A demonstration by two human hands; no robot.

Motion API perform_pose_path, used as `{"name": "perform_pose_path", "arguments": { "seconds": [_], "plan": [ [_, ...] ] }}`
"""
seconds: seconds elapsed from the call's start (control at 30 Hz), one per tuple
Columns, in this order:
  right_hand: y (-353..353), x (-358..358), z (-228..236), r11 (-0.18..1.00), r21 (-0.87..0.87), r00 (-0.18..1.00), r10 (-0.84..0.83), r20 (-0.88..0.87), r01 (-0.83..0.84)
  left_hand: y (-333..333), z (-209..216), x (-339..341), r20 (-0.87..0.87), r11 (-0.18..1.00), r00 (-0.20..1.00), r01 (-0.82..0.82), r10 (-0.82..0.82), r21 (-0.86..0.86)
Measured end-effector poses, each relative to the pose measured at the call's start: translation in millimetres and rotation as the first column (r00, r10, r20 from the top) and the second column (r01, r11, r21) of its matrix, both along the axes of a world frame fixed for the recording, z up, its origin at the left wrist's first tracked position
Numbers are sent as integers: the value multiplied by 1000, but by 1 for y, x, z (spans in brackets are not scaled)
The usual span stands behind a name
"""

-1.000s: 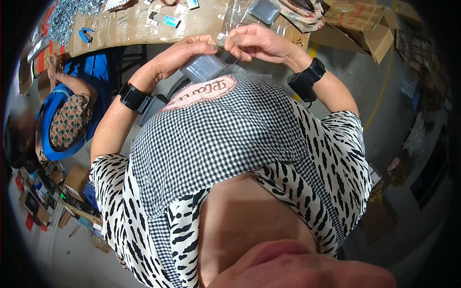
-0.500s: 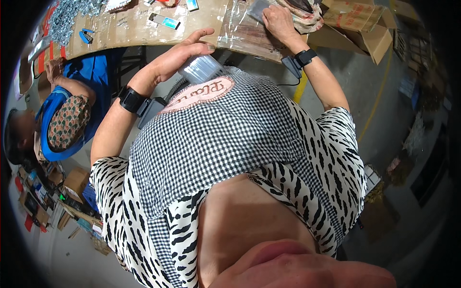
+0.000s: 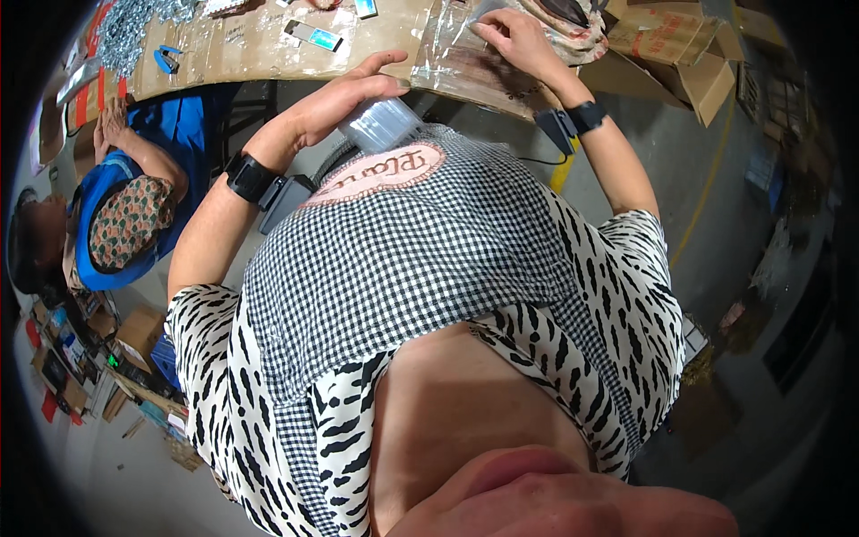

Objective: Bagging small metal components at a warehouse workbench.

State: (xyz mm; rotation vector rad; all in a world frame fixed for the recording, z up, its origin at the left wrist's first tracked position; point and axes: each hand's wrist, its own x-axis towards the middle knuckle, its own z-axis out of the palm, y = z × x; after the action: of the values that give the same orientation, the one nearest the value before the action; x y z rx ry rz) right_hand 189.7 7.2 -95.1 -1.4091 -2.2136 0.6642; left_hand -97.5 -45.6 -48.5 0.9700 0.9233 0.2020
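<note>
My left hand (image 3: 353, 100) is curled round a stack of clear plastic pieces (image 3: 380, 125), held against the front of my checked apron (image 3: 412, 233) just below the table edge. The index finger points out to the right. On the far side of the cardboard-covered table (image 3: 376, 31), my right hand (image 3: 522, 43) has its fingers closed at the near edge of a clear plastic piece (image 3: 486, 9). That piece is partly cut off by the upper rim of the picture. A pale patterned cloth (image 3: 586, 45) lies just right of that hand.
A silver and blue packet (image 3: 313, 36), a small blue tool (image 3: 166, 59) and a heap of silvery strands (image 3: 134, 36) lie on the table. An open cardboard box (image 3: 671, 40) stands at right. At left, a co-worker in a blue apron (image 3: 179, 125) sits with hands together.
My right hand has turned slightly, and its fingers now reach further left along the plastic piece. The left hand keeps the stack in nearly the same place. The co-worker's hands have come together.
</note>
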Motion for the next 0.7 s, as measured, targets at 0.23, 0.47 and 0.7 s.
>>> {"name": "perform_pose_path", "arguments": {
  "seconds": [0.23, 0.47, 0.7],
  "plan": [
    [-33, -67, 63, 454, -681, 806, 173, -566, -575, -1, -4, -2, 26, 1000, 1000, 1, -1, 6],
    [-42, -63, 46, 340, -712, 728, -104, -677, -614, 0, -2, 6, 5, 998, 1000, 29, -30, 53],
    [-38, -64, 52, 391, -715, 781, 15, -625, -580, 1, -1, 11, 6, 998, 1000, 27, -27, 58]
  ]
}}
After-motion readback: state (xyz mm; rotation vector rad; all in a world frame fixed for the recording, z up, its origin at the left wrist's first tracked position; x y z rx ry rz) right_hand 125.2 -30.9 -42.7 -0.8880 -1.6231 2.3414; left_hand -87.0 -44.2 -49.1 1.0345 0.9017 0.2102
